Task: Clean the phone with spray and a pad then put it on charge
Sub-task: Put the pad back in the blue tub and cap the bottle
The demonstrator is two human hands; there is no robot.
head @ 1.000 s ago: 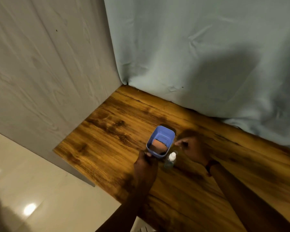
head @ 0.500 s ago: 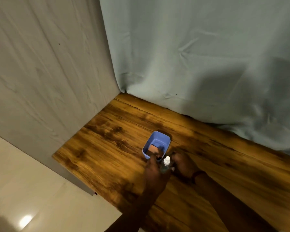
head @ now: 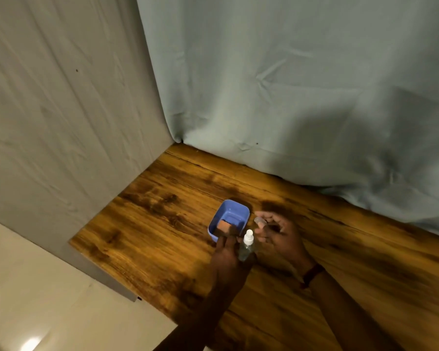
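Left hand [head: 230, 254], centre of frame: fingers curled round the lower body of the spray bottle [head: 246, 247], holding it upright just above the wooden table [head: 162, 224]; whether the base touches the wood cannot be told. The bottle's white nozzle is bare and stands clear above the fingers. Right hand [head: 281, 236], just right of the bottle: thumb and forefinger pinch a small clear cap [head: 259, 220]; the other fingers are loosely bent and hold nothing. Count: one bottle, one cap, one blue tub [head: 236, 211], and one orange-brown pad [head: 224, 226] lying inside the tub. The tub sits on the table just above the left hand; the fingertips overlap its near edge, contact uncertain. One dark wristband [head: 312, 274] on the right wrist. Hidden or unclear: the left fingers are in shadow, so single fingers are hard to separate; the bottle's lower part is covered by the hand; both forearms are cut off at the bottom edge. Surroundings: pale blue cloth [head: 289, 84] across the upper right, grey panel [head: 61, 110] at upper left, pale floor [head: 36, 300] at lower left.
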